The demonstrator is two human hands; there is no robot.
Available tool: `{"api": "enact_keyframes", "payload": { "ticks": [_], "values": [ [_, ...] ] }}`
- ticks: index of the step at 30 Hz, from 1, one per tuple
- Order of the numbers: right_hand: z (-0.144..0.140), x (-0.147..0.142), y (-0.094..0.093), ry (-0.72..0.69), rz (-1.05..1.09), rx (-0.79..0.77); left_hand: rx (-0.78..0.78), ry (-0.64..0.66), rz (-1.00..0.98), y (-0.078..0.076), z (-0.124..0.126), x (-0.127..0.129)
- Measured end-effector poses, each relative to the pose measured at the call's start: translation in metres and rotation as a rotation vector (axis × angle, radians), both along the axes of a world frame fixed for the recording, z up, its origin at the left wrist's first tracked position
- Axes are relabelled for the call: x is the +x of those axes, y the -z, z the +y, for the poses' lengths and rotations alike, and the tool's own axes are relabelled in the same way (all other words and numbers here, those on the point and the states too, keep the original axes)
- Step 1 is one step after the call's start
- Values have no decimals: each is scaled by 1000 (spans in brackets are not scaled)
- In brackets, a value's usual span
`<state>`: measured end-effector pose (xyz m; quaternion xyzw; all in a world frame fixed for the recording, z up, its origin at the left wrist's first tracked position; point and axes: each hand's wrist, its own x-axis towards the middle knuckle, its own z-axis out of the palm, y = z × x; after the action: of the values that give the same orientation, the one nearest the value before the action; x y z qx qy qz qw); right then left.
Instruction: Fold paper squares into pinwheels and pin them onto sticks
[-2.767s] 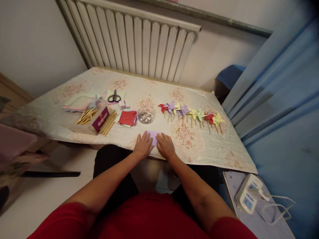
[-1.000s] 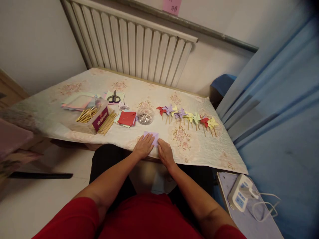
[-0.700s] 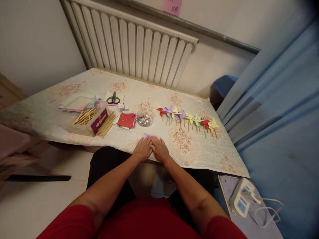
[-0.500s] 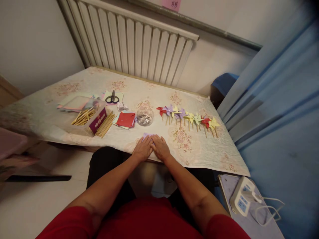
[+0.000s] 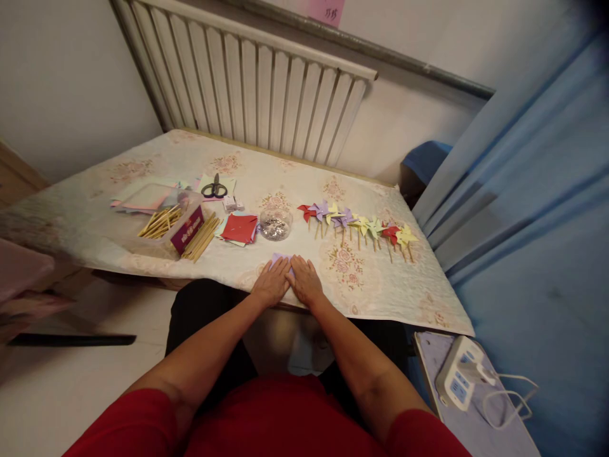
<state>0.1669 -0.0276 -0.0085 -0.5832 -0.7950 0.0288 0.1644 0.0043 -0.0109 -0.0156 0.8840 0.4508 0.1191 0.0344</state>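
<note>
We press both hands flat, side by side, on a small lilac square of paper [image 5: 280,259] at the near edge of the floral-patterned table cloth [image 5: 371,285]. Our left hand [image 5: 271,283] and right hand [image 5: 305,283] meet at the index fingers, palms down and fingers stretched forward, neither one pinching nor curled around anything. The paper lies directly under the fingertips and just ahead of them, away from our body; only its far corner shows between and beyond the fingers. Both hands are equally near it, the left covering slightly more of the visible piece.

Most of the paper is hidden beneath the hands, so we cannot tell its full outline, whether it is folded, or which way any crease runs. Farther out on the cloth stand a clear round bowl of glittering bits [image 5: 276,224], a stack of red paper squares [image 5: 239,228] and a row of small coloured paper pinwheels on wooden sticks [image 5: 358,226], all well apart from the hands. A bundle of thin wooden sticks [image 5: 202,237] and black-handled scissors [image 5: 214,188] lie to the left, small and soft in detail.
</note>
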Motion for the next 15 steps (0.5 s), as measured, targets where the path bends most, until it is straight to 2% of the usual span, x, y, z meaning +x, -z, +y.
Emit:
{"api": "enact_keyframes", "payload": {
  "ticks": [4,15],
  "values": [
    [0,0,2,7,-4,29,16,-27,13,0,2,-3],
    [-1,-3,0,64,-29,15,39,-56,44,-13,4,-9]
  ]
}}
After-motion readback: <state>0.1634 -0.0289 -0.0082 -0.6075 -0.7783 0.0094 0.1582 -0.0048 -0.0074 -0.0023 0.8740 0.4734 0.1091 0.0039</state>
